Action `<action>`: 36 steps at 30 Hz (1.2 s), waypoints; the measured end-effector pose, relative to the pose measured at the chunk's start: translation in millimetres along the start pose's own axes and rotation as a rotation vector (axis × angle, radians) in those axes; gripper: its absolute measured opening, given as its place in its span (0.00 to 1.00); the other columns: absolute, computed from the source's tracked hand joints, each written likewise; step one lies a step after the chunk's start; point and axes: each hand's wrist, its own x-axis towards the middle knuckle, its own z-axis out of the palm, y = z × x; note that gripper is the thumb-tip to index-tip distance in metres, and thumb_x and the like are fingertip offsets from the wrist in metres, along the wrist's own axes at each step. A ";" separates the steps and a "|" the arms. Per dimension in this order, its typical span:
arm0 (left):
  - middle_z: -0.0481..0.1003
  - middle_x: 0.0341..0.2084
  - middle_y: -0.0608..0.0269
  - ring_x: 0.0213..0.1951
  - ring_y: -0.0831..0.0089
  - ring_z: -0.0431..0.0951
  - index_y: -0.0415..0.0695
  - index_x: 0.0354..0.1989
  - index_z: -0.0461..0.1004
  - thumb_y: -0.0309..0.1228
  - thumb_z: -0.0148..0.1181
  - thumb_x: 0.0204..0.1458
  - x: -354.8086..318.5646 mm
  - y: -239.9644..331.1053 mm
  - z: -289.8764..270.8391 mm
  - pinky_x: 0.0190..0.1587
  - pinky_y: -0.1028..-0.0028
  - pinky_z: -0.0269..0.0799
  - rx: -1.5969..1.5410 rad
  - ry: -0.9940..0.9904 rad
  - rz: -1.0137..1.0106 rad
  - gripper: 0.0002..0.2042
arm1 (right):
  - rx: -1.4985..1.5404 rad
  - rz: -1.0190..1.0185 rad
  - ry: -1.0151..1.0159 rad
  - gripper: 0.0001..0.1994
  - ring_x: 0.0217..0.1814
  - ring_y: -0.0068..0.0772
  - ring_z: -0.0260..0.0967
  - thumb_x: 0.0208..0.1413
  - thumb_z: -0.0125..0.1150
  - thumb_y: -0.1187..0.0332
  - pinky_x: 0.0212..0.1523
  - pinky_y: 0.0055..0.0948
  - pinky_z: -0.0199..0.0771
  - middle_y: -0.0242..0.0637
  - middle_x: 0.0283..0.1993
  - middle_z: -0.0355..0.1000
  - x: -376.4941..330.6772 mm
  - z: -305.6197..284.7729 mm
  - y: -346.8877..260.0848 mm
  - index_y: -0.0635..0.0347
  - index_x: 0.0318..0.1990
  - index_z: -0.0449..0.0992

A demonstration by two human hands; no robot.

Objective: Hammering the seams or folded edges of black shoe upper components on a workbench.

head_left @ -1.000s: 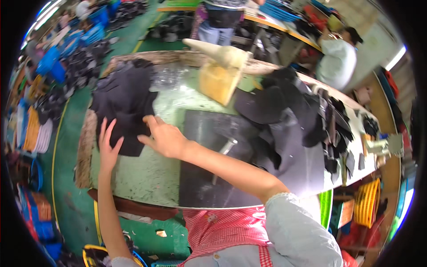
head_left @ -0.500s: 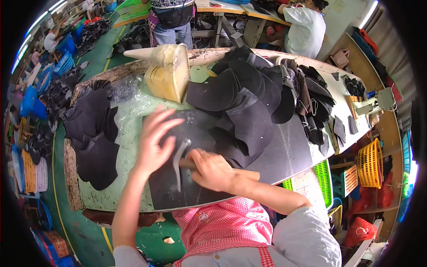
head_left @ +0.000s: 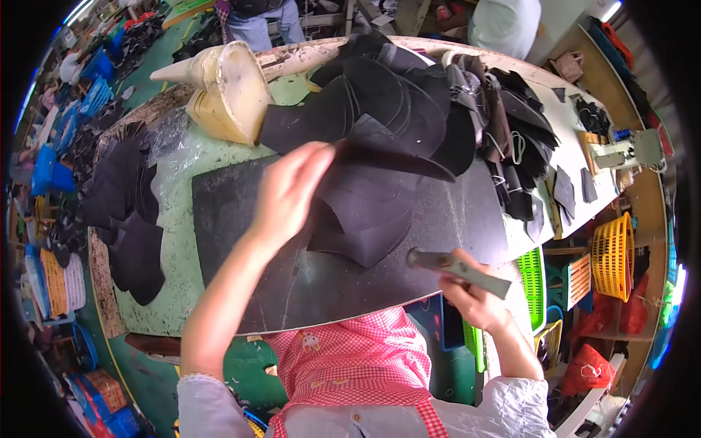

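My left hand (head_left: 288,193) is closed at the near side of the black pile, its fingertips pinching the corner of a dark cut piece (head_left: 398,162). That piece is lifted and seen nearly edge-on. Below it, another black cut piece (head_left: 365,219) lies on the dark work board (head_left: 241,270). My right hand (head_left: 475,299) grips a hammer (head_left: 438,261) above the board's near right edge. The hammer's grey metal head shows, with a round face at one end and a flat end at the other; its handle is mostly hidden by my hand.
A cream-coloured pot (head_left: 223,109) with a cone-shaped part stands at the far left of the table. Stacked black pieces (head_left: 135,248) lie at the left, and bundled dark pieces (head_left: 522,139) at the right. Green (head_left: 531,285) and yellow baskets (head_left: 612,257) stand below, right.
My right hand has moved right with the hammer, away from the board's middle. The left hand, open before, has moved right and taken hold of a black piece, lifting its edge. The view has shifted.
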 end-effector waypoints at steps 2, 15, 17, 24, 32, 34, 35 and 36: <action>0.85 0.52 0.52 0.60 0.62 0.83 0.38 0.50 0.82 0.28 0.56 0.69 -32.6 48.3 -40.3 0.59 0.68 0.76 0.030 -0.211 0.165 0.10 | 0.020 0.107 0.096 0.03 0.25 0.16 0.63 0.63 0.62 0.72 0.26 0.29 0.62 0.29 0.20 0.65 0.9 -7.3 5.6 0.59 0.41 0.74; 0.80 0.60 0.60 0.65 0.51 0.77 0.49 0.39 0.85 0.31 0.74 0.52 -180.9 31.3 -57.1 0.62 0.54 0.76 0.378 -0.572 0.022 0.07 | -0.092 -0.367 -0.502 0.09 0.30 0.58 0.79 0.66 0.62 0.75 0.31 0.45 0.77 0.51 0.30 0.75 64.9 76.0 -48.3 0.65 0.50 0.72; 0.81 0.48 0.64 0.50 0.59 0.84 0.50 0.42 0.86 0.26 0.74 0.49 -173.0 18.8 -55.2 0.49 0.60 0.79 0.340 -0.430 0.050 0.11 | -0.187 -0.402 -0.470 0.12 0.33 0.60 0.80 0.64 0.63 0.75 0.33 0.48 0.79 0.54 0.32 0.76 74.8 90.2 -50.3 0.65 0.51 0.69; 0.72 0.48 0.62 0.50 0.60 0.71 0.52 0.56 0.85 0.42 0.77 0.45 -167.4 0.3 -28.8 0.56 0.58 0.66 0.859 -0.008 -0.054 0.26 | -0.284 -0.298 -0.447 0.08 0.28 0.42 0.83 0.68 0.64 0.75 0.25 0.35 0.74 0.44 0.28 0.76 75.7 98.6 -46.7 0.64 0.51 0.74; 0.72 0.39 0.70 0.45 0.65 0.71 0.53 0.61 0.82 0.38 0.79 0.44 -171.3 17.2 -30.8 0.52 0.61 0.64 0.847 0.018 -0.149 0.31 | -0.272 -0.251 -0.483 0.07 0.25 0.37 0.81 0.70 0.63 0.74 0.23 0.30 0.72 0.43 0.27 0.77 79.0 96.4 -46.5 0.63 0.50 0.73; 0.71 0.36 0.69 0.44 0.65 0.70 0.53 0.61 0.81 0.38 0.78 0.45 -173.3 23.1 -29.9 0.51 0.61 0.64 0.845 -0.106 -0.228 0.30 | -0.284 -0.279 -0.477 0.07 0.24 0.37 0.81 0.70 0.63 0.74 0.23 0.30 0.71 0.43 0.27 0.77 78.2 95.2 -47.3 0.63 0.50 0.73; 0.70 0.35 0.69 0.44 0.65 0.70 0.54 0.58 0.83 0.35 0.78 0.44 -170.3 22.2 -29.3 0.49 0.61 0.64 0.798 -0.103 -0.223 0.28 | -0.282 -0.272 -0.479 0.07 0.24 0.37 0.81 0.70 0.63 0.74 0.23 0.30 0.71 0.44 0.27 0.77 78.4 95.1 -47.7 0.63 0.50 0.72; 0.70 0.35 0.69 0.44 0.65 0.70 0.54 0.58 0.83 0.35 0.78 0.44 -169.3 18.6 -29.8 0.49 0.61 0.64 0.799 -0.101 -0.223 0.28 | -0.280 -0.264 -0.480 0.07 0.24 0.38 0.81 0.70 0.63 0.74 0.22 0.31 0.70 0.44 0.27 0.76 78.6 95.0 -48.0 0.62 0.51 0.72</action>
